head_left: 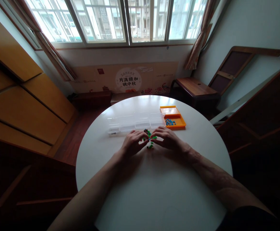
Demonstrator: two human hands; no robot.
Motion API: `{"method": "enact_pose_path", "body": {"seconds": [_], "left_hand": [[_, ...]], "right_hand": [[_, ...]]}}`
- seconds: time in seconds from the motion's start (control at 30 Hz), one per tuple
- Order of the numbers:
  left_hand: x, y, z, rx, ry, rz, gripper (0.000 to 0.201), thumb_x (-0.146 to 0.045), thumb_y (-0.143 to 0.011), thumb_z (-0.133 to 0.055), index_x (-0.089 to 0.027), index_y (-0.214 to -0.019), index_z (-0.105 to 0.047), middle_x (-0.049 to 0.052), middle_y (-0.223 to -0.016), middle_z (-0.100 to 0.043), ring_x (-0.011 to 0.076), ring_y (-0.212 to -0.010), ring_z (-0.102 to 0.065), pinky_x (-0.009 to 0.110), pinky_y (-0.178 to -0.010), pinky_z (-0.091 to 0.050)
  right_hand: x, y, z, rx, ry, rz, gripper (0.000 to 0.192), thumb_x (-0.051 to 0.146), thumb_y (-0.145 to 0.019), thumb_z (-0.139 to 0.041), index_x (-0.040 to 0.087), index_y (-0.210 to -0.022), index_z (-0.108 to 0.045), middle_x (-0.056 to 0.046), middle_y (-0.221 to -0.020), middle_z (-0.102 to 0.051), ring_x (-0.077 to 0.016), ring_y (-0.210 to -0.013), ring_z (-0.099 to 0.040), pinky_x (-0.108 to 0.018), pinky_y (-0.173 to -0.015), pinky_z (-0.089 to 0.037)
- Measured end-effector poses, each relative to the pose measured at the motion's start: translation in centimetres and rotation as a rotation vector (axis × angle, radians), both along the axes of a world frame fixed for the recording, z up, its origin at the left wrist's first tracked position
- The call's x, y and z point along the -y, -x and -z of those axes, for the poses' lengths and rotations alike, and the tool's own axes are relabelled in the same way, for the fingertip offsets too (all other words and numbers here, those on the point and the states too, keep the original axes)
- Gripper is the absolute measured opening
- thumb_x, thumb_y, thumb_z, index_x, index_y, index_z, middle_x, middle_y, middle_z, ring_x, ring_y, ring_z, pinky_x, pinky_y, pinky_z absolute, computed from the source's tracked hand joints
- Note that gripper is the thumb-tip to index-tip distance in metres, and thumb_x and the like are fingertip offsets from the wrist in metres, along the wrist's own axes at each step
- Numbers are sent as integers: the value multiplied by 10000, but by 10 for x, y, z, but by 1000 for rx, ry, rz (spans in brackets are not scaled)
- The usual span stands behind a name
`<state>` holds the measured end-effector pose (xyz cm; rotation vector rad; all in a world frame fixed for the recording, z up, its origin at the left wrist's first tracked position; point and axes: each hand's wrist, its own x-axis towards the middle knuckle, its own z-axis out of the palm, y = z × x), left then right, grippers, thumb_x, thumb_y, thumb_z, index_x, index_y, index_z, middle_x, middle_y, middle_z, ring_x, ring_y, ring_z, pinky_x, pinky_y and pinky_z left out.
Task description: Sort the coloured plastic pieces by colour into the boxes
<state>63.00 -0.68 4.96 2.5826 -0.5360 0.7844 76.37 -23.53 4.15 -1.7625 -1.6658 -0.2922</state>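
You are at a round white table (151,189), both forearms over it, and your two hands meet near its middle. Your left hand (133,141) is bent, with the thumb and forefinger tips brought near each other; your right hand (166,138) makes a similar curve from the other side. Between these tips there is a small blue piece (149,139), but it is so tiny that I cannot tell which hand really pinches it. Just beyond the fingertips lie some green pieces (154,137), partly hidden by your hands, and one more green piece (150,146) lies on the table nearer to you. Behind your right hand stands an orange box (180,121), holding many blue pieces (170,122). To its left is a clear plastic box (142,124) with several compartments.
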Motion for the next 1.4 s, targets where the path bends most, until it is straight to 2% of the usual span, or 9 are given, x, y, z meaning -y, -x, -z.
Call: {"method": "enact_pose_path", "body": {"seconds": [0.3, 0.43, 0.53, 0.77, 0.9, 1.0, 1.17, 1.27, 1.4], "left_hand": [[1, 0, 0, -46, -4, -14, 141, -356, -1076, -685, -246, -992, -712, 1, -939, -818, 173, -861, -766, 339, -869, -493], [-1, 0, 4, -69, 12, -22, 103, -348, -1056, -703, -252, -1019, -700, 2, -1002, -826, 190, -923, -776, 354, -913, -500], [-3, 1, 5, -105, 30, -55, 90, -345, -1034, -721, -259, -1051, -701, 20, -1109, -831, 217, -1028, -781, 374, -968, -504], [-5, 4, 0, -159, 21, -137, 84, -336, -1033, -708, -262, -1070, -718, 37, -1163, -815, 244, -1069, -765, 405, -972, -494], [-5, 4, -1, -174, 29, -147, 78, -323, -1018, -724, -267, -1073, -730, 34, -1193, -807, 242, -1090, -757, 407, -993, -494], [-6, 4, 0, -178, 31, -150, 76, -324, -1025, -720, -275, -1077, -744, 33, -1202, -803, 239, -1098, -755, 403, -992, -498], [-5, 4, -2, -172, 19, -128, 103, -323, -1045, -704, -289, -1121, -764, 29, -1184, -803, 233, -1092, -755, 401, -991, -500], [-5, 4, -3, -167, 16, -127, 113, -316, -1047, -704, -288, -1136, -768, 29, -1181, -807, 231, -1076, -759, 399, -976, -496], [-4, 3, -2, -164, 14, -122, 106, -308, -1041, -712, -291, -1126, -773, 17, -1170, -808, 226, -1059, -761, 399, -965, -491]], "right_hand": [[0, 1, -1, -20, -17, -30, 66, 313, -1073, -727, 257, -1080, -762, -60, -1070, -818, -242, -935, -727, -407, -860, -604], [3, -1, -2, -65, -25, 12, 40, 293, -1050, -751, 261, -1067, -767, -56, -1051, -809, -239, -952, -728, -400, -882, -595], [9, -8, -1, -78, -78, 171, 49, 301, -1046, -747, 259, -1027, -765, -47, -1022, -801, -246, -959, -727, -404, -896, -578], [29, -44, 13, -168, -225, 726, 180, 384, -1025, -701, 230, -947, -754, -68, -950, -777, -276, -875, -678, -442, -871, -559], [33, -50, 15, -144, -184, 858, 140, 355, -980, -715, 223, -986, -761, -93, -993, -787, -321, -940, -662, -488, -911, -557], [26, -39, 10, -73, -157, 718, 125, 295, -1007, -689, 224, -1069, -771, -99, -1079, -781, -327, -1031, -666, -496, -970, -569], [9, -15, 6, 11, -2, 233, 283, 215, -1050, -673, 293, -1302, -773, -73, -1270, -765, -290, -1169, -674, -471, -1038, -584], [4, -12, 11, 15, 43, 130, 298, 208, -1053, -699, 333, -1309, -786, -58, -1271, -772, -274, -1168, -674, -456, -1020, -599], [5, -12, 11, -2, 34, 90, 264, 209, -1040, -734, 347, -1251, -815, -51, -1205, -787, -261, -1118, -687, -450, -992, -614]]}}
